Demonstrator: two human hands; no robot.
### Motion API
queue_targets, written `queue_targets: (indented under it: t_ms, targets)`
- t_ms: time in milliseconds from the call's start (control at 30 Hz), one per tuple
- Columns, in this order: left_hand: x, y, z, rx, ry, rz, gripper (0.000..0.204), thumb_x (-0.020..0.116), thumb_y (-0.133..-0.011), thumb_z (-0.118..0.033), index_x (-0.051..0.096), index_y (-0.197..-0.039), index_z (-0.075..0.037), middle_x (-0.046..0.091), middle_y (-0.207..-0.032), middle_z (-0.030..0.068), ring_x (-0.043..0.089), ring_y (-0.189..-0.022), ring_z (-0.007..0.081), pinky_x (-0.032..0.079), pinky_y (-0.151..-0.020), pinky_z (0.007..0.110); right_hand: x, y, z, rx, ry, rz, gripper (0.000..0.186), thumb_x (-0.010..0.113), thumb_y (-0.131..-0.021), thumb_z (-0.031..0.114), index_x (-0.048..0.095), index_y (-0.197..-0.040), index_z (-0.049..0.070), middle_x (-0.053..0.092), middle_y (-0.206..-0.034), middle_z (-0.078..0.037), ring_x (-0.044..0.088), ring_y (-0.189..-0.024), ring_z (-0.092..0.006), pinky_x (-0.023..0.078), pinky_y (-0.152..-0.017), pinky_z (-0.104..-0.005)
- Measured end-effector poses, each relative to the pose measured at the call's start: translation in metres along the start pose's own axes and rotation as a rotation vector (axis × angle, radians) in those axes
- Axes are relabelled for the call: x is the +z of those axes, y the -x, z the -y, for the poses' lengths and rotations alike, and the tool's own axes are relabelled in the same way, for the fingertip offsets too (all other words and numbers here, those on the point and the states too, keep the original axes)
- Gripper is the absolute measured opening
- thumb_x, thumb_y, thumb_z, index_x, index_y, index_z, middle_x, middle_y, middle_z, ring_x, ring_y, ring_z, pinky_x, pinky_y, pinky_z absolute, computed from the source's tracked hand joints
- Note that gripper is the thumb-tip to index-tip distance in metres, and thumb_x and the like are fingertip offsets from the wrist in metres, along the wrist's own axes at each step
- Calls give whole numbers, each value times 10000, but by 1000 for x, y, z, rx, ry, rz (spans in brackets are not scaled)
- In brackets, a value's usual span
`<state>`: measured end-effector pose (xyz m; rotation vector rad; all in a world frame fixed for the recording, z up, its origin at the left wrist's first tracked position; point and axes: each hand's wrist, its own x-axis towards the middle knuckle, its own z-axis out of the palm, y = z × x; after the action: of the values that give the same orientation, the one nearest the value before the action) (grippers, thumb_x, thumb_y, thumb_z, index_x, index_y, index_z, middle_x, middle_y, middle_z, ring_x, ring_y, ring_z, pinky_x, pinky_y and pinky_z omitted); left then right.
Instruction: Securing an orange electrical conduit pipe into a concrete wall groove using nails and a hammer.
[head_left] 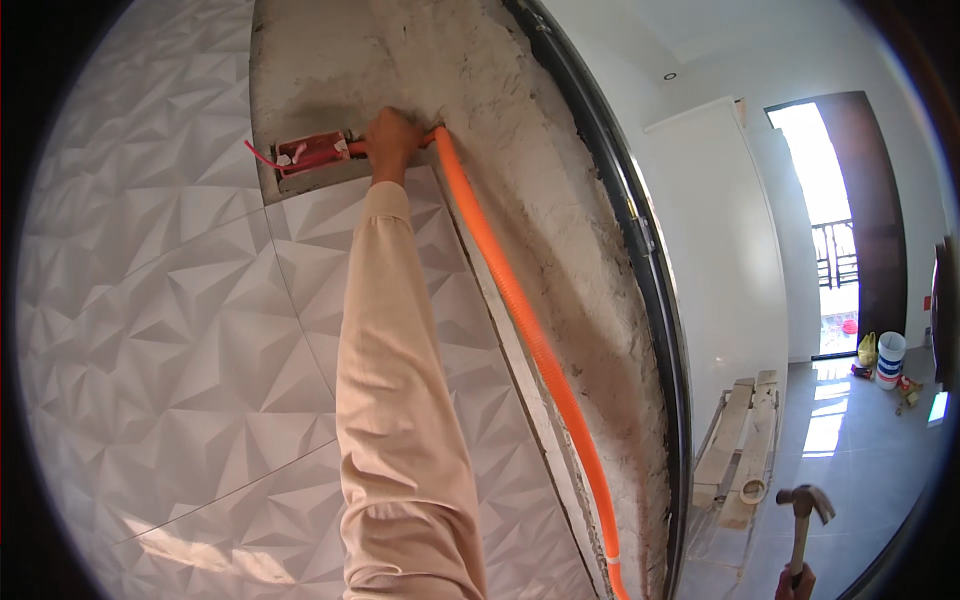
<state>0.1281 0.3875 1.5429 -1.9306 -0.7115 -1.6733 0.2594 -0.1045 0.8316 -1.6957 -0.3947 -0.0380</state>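
Observation:
My left hand (pixel 393 140), at the end of a beige sleeve, is closed round the orange corrugated conduit (pixel 500 270) high on the bare cement wall. To the left of that hand the conduit meets a red electrical box (pixel 313 152) set in the wall, with a red-pink wire (pixel 262 153) sticking out of its left end. On the other side the conduit bends at a corner and runs down along the wall, standing off it. My right hand (pixel 796 584), low at the right edge, grips a claw hammer (pixel 801 525) by its handle, head up, away from the wall.
White faceted panels (pixel 180 330) cover the wall at left, beside the bare cement (pixel 580 300). A dark metal frame (pixel 640 240) edges the cement. Beyond it, a worn wooden bench (pixel 735 440) stands on grey floor tiles, with a white bucket (pixel 889 358) near a bright doorway.

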Motion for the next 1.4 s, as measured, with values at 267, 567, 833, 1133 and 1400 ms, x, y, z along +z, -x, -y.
queue_targets:
  t_ms: [267,567,833,1133,1400]
  targets:
    - [3,-20,5,120,-177,42,263,713,-661,-200,658,-817,4,645,-846,226,631,-842,372,506,-725,412,21,-73,163,-314,-373,123,526,446,-896,146,266,-1370,6,502,-733,-55,382,-344,-49,311,-297,-193]
    - [-13,8,16,186,-96,-50,353,755,-617,-292,659,-741,24,637,-764,223,634,-734,358,501,-671,414,72,-132,421,-1014,-412,331,579,457,-925,294,245,-1405,49,503,-774,-59,428,-327,-80,326,-289,-188]
    - [-7,-7,16,291,-43,35,332,732,-626,-325,677,-727,-13,632,-718,204,623,-675,357,491,-651,417,108,-144,508,-1066,-525,517,510,459,-882,175,333,-1349,10,520,-765,-82,467,-375,-109,396,-387,-239]
    - [-8,-5,18,143,131,24,372,785,-559,-257,668,-777,21,647,-824,226,634,-820,357,501,-721,398,139,-124,550,-1121,-456,355,521,444,-893,177,314,-1382,52,492,-780,-58,461,-412,-103,405,-384,-244]
    - [-15,1,6,90,-15,102,371,771,-654,-279,671,-893,-14,648,-947,203,635,-885,338,510,-753,386,148,-116,567,-1125,-419,354,531,445,-865,144,332,-1377,56,505,-777,-70,478,-433,-117,417,-395,-252]
